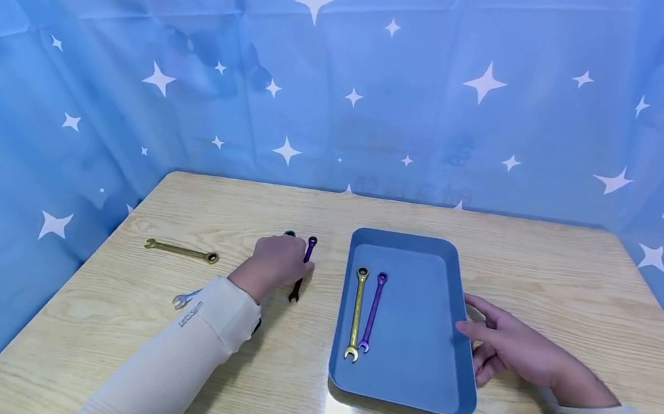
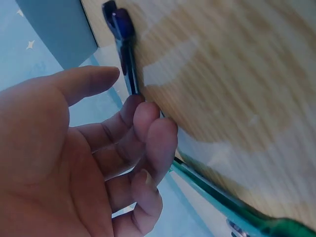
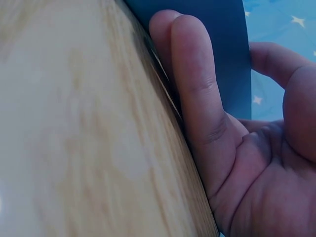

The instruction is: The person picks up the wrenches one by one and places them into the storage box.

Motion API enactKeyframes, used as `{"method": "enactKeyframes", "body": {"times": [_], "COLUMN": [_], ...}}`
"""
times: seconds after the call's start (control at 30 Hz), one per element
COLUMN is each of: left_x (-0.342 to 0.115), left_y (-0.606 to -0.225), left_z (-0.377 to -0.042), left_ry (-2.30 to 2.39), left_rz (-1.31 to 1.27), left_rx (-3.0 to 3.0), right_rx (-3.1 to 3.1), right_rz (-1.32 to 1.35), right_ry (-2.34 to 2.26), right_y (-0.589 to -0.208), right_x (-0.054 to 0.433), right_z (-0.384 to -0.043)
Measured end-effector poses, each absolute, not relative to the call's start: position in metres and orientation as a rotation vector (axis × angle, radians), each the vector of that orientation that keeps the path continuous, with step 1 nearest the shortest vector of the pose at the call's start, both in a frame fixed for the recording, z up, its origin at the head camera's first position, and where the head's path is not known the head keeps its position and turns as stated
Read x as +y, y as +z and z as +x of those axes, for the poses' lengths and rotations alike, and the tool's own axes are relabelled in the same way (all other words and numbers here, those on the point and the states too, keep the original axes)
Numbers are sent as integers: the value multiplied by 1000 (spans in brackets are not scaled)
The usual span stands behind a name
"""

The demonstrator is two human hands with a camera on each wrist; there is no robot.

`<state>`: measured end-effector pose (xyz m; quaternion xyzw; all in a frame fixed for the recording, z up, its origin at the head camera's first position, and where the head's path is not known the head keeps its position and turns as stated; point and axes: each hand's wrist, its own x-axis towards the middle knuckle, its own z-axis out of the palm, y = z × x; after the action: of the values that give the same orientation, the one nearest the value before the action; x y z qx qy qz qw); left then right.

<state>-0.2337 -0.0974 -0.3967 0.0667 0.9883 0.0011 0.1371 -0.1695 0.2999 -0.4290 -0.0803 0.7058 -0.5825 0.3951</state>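
My left hand (image 1: 281, 263) is over a dark purple combination wrench (image 1: 296, 290) lying on the table. In the left wrist view, its bent fingertips are right at the shaft of that wrench (image 2: 129, 69), while the thumb stands apart from them. A green wrench (image 2: 212, 192) lies beyond the fingers, mostly hidden under the hand in the head view. At the right wall of a blue-grey tray (image 1: 404, 379), my right hand (image 1: 504, 343) holds the rim, thumb on top and fingers along the outside (image 3: 195, 84). Inside the tray are a gold wrench (image 1: 357, 312) and a purple wrench (image 1: 374, 311).
Another gold-toned wrench (image 1: 179, 250) lies at the left of the wooden table (image 1: 575, 289). The open end of a bluish wrench (image 1: 183, 299) shows beside the left sleeve. A blue curtain with white stars (image 1: 417, 107) hangs behind the table.
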Motion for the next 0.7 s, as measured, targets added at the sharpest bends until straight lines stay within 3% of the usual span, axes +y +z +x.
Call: {"method": "enactKeyframes", "body": {"times": [0.7], "left_x": [-93], "left_y": [-394], "left_z": [-231], "left_ry": [31], "left_rz": [234], "left_rx": [2806], "right_rx": [1775], "right_rz": [-234], "right_ry": [-1489], "right_y": [-430], "right_x": [302], "right_z": [-169]}}
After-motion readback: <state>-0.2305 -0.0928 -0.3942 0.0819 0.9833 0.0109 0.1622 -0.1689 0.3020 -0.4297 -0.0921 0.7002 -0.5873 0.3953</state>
